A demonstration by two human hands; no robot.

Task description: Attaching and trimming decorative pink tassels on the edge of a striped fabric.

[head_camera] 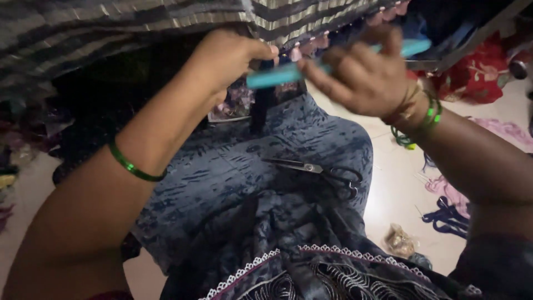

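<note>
My left hand [230, 55] is closed at the edge of a striped grey fabric [111, 28] with a pink tasselled border [311, 44], pinching the left end of a turquoise stick-like tool [277, 75]. My right hand [361, 75] grips the same turquoise tool further along, its far end showing past my fingers. Both wrists wear green bangles. Black scissors [322, 169] lie shut on my lap, on blue patterned cloth [233, 166] below both hands.
A pale tiled floor [394, 200] lies to the right, with purple and pink thread bundles [449, 214], a small crumpled packet [400, 241] and red patterned cloth [477, 75]. Dark lace-trimmed fabric [311, 272] covers the foreground. More cloth is heaped at the left.
</note>
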